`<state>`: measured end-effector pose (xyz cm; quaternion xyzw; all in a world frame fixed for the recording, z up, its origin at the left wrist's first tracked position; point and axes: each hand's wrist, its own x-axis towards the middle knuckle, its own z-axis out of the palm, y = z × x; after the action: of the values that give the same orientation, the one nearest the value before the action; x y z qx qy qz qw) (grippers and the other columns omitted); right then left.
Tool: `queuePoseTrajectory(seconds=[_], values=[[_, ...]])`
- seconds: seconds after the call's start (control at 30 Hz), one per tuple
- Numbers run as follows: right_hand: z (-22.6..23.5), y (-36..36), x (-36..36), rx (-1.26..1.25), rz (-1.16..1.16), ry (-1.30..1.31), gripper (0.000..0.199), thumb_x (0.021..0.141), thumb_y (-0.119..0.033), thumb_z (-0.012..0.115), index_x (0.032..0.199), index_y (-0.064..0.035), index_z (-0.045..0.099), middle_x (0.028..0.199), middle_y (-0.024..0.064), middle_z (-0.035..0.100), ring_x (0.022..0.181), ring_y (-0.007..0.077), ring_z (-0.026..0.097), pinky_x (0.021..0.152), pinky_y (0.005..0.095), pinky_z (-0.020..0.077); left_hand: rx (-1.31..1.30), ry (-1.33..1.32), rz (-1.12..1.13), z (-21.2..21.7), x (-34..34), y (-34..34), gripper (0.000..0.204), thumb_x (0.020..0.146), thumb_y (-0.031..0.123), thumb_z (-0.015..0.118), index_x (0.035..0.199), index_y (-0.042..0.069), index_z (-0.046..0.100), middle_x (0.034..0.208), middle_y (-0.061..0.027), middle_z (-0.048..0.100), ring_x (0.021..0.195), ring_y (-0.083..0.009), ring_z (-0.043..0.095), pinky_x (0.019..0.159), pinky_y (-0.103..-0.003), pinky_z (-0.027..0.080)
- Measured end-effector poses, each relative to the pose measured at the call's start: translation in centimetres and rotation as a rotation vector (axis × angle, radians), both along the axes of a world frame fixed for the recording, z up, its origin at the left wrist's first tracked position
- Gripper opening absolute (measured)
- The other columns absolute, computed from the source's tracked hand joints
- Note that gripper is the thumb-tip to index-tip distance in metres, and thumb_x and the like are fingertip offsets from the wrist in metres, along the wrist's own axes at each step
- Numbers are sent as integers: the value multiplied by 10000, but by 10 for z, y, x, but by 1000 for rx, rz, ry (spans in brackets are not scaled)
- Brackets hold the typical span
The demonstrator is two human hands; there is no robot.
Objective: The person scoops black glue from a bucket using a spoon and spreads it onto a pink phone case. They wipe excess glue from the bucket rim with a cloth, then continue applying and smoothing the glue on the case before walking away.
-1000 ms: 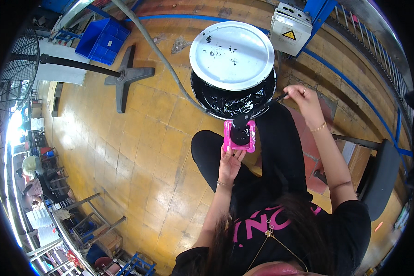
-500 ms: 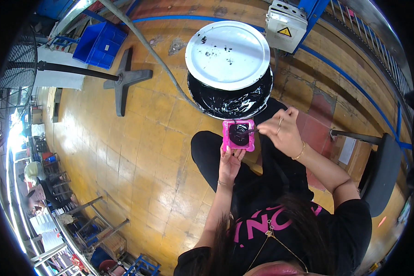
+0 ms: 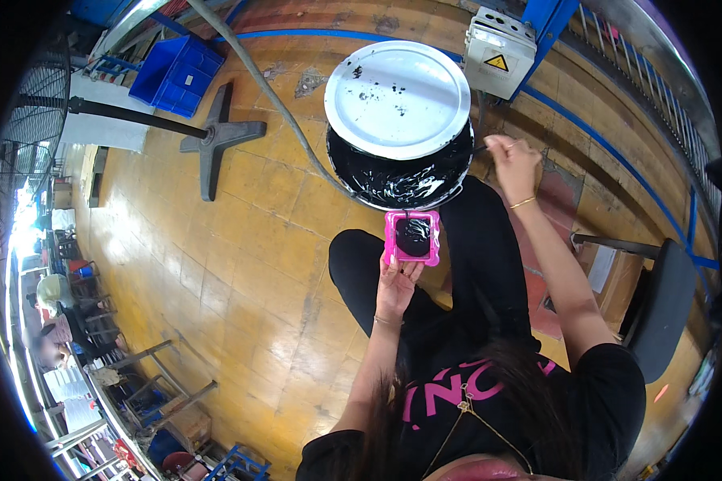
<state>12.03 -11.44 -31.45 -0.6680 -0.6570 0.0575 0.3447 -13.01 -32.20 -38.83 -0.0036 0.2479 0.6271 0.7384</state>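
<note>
My left hand (image 3: 396,280) holds a small pink square tub (image 3: 412,238) filled with black paste, just below the rim of a large bucket of black paste (image 3: 401,178). A white round lid (image 3: 397,98) speckled with black lies tilted over the bucket's far side. My right hand (image 3: 512,159) is closed on a thin dark tool handle (image 3: 481,148) at the bucket's right edge; the tool's tip is hidden in the bucket.
A grey electrical box (image 3: 500,52) with a yellow warning sign stands behind the bucket. A grey hose (image 3: 273,96) runs across the yellow tiled floor. A black cross-shaped stand (image 3: 217,136) and blue crates (image 3: 175,72) lie at the left. A dark chair (image 3: 658,313) is at my right.
My right hand has moved from above the pink tub back to the bucket's right rim with the tool. The pink tub has stayed under the rim in my left hand.
</note>
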Motion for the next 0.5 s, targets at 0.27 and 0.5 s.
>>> queuePoseTrajectory(seconds=[0.27,0.5], values=[[-42,-5,-42,-389,59,465,240,892,-339,582,899,-157,739,770,16,713,719,198,642,736,350,431,-51,37,-7,3,2,1,385,955,235,556,1309,155,427,1274,-65,549,1181,-260,551,1044,-443,431],[-46,-3,-16,-484,-64,976,260,914,-210,619,948,37,692,848,53,704,759,100,642,695,238,479,-38,46,-11,6,3,3,396,956,247,554,1313,145,417,1300,-75,527,1207,-261,529,1032,-437,443]])
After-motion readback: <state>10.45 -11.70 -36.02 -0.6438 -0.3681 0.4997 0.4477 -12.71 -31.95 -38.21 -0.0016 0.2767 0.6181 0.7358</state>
